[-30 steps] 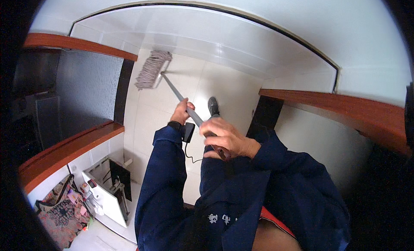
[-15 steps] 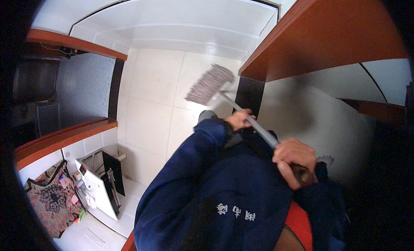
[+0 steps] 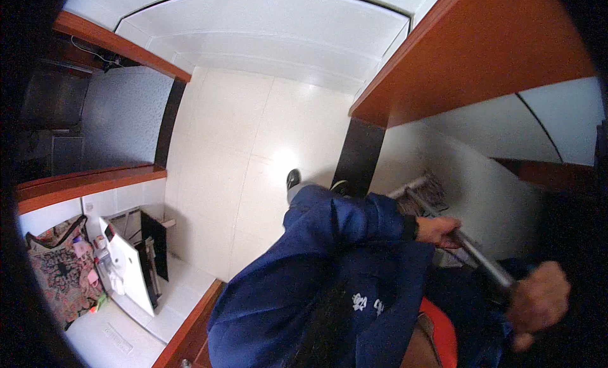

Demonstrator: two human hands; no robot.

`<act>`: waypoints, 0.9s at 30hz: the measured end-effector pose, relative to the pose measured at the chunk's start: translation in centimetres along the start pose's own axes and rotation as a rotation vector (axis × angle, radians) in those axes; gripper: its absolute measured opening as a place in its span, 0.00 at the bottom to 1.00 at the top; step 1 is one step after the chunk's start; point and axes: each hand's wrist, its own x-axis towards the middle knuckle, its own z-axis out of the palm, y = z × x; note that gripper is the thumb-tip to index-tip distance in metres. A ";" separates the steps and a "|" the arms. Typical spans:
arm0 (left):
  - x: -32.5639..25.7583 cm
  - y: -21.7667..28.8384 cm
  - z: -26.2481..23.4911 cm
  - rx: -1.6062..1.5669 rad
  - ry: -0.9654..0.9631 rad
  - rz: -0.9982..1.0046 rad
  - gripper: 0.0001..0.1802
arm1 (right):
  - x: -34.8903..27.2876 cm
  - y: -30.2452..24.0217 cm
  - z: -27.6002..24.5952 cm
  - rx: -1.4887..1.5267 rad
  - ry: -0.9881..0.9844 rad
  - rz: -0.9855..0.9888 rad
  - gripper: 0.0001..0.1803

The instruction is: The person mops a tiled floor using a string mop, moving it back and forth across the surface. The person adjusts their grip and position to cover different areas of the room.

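Both hands are closed around the grey pole of a mop, which slants across my right side. My left hand wraps the pole partway down, its arm reaching across my body. My right hand grips near the upper end of the pole and is blurred by motion. At the lower end, the shaggy grey-brown mop head lies over the floor of the shadowed room to the right, just past the dark threshold. Part of the mop head is blurred.
A brown-red door frame stands at the right. Pale floor tiles spread ahead, bounded by a white panel. At left are another dark doorway, a white board leaning upright, and a patterned cloth bag.
The mop head has swung from the pale tiles on the left into the shadowed room on the right. Both hands have moved right and nearer with the pole, keeping their grip.
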 end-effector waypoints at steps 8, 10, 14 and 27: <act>-2.5 6.1 -3.1 -1.163 0.435 -0.530 0.11 | -4.8 11.2 -7.0 -0.138 0.327 -0.067 0.09; -2.7 6.5 -4.5 -1.486 0.646 -0.650 0.11 | -2.7 13.8 -5.0 -0.096 0.381 -0.238 0.09; -6.1 6.8 -7.8 -1.279 0.963 -0.430 0.13 | 3.2 14.2 2.4 1.063 0.328 -0.464 0.12; -17.7 -8.2 -22.0 -1.309 1.704 -0.149 0.15 | 11.9 9.4 24.1 1.178 -0.755 0.360 0.31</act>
